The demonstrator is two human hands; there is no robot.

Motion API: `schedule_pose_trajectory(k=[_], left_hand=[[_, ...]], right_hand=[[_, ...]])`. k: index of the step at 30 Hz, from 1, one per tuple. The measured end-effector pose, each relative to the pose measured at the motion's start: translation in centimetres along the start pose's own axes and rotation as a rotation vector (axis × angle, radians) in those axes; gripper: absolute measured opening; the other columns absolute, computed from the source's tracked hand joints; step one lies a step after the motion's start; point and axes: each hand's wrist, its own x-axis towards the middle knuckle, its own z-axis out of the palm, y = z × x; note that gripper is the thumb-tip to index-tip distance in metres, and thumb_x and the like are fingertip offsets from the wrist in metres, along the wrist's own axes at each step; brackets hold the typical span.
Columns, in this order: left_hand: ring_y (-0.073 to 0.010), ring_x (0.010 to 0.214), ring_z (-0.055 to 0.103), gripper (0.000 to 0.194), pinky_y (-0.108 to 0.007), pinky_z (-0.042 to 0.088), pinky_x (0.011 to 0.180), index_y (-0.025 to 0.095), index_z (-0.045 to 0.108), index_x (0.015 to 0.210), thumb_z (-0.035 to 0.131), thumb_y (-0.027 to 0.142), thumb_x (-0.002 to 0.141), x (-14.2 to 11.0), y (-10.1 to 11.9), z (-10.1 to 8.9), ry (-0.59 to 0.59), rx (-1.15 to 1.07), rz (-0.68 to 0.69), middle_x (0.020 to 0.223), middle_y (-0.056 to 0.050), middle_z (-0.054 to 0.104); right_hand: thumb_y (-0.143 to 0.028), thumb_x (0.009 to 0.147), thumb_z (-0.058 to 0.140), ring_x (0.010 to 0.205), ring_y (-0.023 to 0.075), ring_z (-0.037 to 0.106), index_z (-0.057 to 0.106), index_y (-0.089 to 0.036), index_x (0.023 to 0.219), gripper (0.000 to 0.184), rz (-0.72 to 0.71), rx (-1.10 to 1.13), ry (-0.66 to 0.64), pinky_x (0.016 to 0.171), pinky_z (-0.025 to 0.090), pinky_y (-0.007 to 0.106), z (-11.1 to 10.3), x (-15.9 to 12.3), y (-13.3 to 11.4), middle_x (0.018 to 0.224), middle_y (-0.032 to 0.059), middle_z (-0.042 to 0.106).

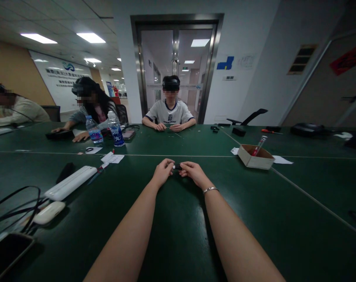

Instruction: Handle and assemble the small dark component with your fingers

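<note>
Both my hands meet over the middle of the green table (178, 219). Between them is a small black object with a silvery left end (177, 167), too small to name for certain. My left hand (163, 172) pinches the silvery end between thumb and fingers. On the other side, my right hand (194, 172) grips the black end, its fingers curled in. A silver bracelet (210, 190) circles my right wrist. The fingertips hide part of the object.
To the right stands an open cardboard box (255, 162) with a red-and-clear tube (258, 147). On the left lie a white power strip (71, 183), a white case (49, 212), cables and a phone (9, 254). Two bottles (116, 131) stand farther back. Several people sit around the table.
</note>
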Motion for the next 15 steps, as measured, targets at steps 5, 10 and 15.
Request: schedule_pose_trajectory(k=[5, 10, 15], left_hand=[[-0.0095, 0.055, 0.056, 0.024, -0.019, 0.043, 0.048, 0.018, 0.060, 0.101, 0.047, 0.025, 0.082, -0.14, 0.28, 0.00, 0.012, 0.003, -0.020, 0.082, -0.002, 0.059], [-0.0100, 0.054, 0.054, 0.023, -0.020, 0.044, 0.049, 0.018, 0.060, 0.100, 0.047, 0.024, 0.083, -0.37, 0.64, -0.03, 0.040, 0.051, -0.004, 0.073, 0.000, 0.057], [-0.0101, 0.051, 0.053, 0.024, -0.020, 0.041, 0.047, 0.017, 0.061, 0.095, 0.045, 0.033, 0.087, -0.36, 0.76, -0.01, 0.034, 0.050, -0.032, 0.066, 0.000, 0.056]], right_hand=[[-0.015, 0.081, 0.072, 0.053, 0.0116, 0.063, 0.067, -0.008, 0.083, 0.009, 0.006, 0.010, 0.017, 0.048, 0.052, 0.016, 0.08, -0.01, -0.08, 0.064, 0.0080, 0.067], [-0.013, 0.082, 0.071, 0.052, 0.0113, 0.063, 0.066, -0.007, 0.084, 0.008, 0.011, 0.008, 0.019, 0.048, 0.052, 0.015, 0.22, -0.06, -0.24, 0.064, 0.0087, 0.067], [-0.013, 0.082, 0.071, 0.053, 0.0118, 0.064, 0.066, -0.008, 0.084, 0.007, 0.019, 0.012, 0.015, 0.049, 0.053, 0.016, 0.23, -0.14, -0.35, 0.065, 0.0089, 0.068]])
